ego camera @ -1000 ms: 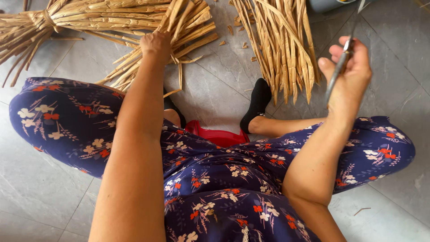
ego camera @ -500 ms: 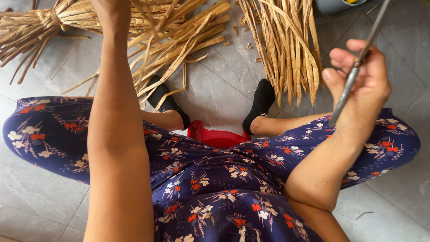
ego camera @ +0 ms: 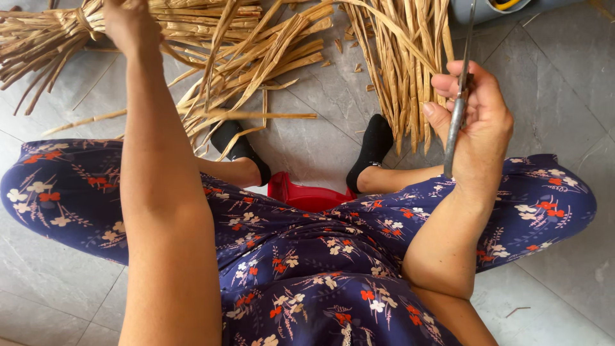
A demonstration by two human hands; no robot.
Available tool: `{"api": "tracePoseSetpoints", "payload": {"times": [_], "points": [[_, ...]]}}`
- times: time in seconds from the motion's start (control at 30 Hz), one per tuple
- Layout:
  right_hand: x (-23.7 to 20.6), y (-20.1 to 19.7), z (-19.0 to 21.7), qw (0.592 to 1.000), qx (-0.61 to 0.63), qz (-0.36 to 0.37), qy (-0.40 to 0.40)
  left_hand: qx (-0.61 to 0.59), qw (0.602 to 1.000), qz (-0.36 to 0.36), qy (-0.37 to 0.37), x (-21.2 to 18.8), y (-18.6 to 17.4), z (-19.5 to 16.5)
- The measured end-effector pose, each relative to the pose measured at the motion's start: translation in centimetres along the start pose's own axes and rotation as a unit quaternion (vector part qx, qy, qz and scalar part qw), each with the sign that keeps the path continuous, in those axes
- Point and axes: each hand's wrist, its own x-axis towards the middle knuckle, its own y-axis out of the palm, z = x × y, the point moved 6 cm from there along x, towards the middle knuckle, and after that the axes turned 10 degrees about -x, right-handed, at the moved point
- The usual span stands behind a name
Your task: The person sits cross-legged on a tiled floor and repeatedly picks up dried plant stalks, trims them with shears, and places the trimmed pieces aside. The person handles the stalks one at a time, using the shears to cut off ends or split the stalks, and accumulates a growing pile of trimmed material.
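The fingers point(ego camera: 448, 86) of the right hand point(ego camera: 477, 125) are curled together around a slim metal blade point(ego camera: 459, 106), likely scissors or a knife. Its long axis runs almost vertically in the head view, leaning slightly: the lower end shows below the palm near the right shin, and the upper end points away from the person towards the top edge. The thumb side of the hand faces the camera, and the blade lies across the bent fingers, just beside a fan of dried straw-coloured strips point(ego camera: 403, 70).

The left hand point(ego camera: 131, 25) reaches far forward. Its fingers are closed down into a pile of dried strips point(ego camera: 256, 57); exactly which strip they clamp I cannot tell, as the back of the hand hides them. The strips in this pile mostly run diagonally, from lower left to upper right, with one long strip point(ego camera: 256, 116) lying nearly level across them. Further left, a tied bundle of strips point(ego camera: 45, 38) lies on its side, its loose ends pointing left.

Outward from the hands, the person sits on a grey tiled floor point(ego camera: 557, 77) with knees spread, wearing navy floral trousers point(ego camera: 307, 256) and black socks point(ego camera: 373, 147). A red low stool point(ego camera: 301, 195) shows between the ankles. A grey container point(ego camera: 493, 9) stands at the top edge.
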Motion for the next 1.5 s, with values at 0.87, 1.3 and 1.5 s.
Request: {"api": "tracePoseSetpoints", "payload": {"times": [0.87,1.3,1.5], "points": [[1.2,4.7,0.3,0.999,0.01,0.048,-0.015,0.322,0.841,0.434,0.028,-10.5,8.7,1.1],[3.3,8.1,-2.9,0.96,0.256,-0.032,0.11,0.065,0.843,0.505,0.171,-15.4,3.8,-10.7],[3.4,7.5,-2.0,0.914,0.385,-0.102,0.074,0.003,0.774,0.594,0.218,-24.5,1.1,-14.7]]}}
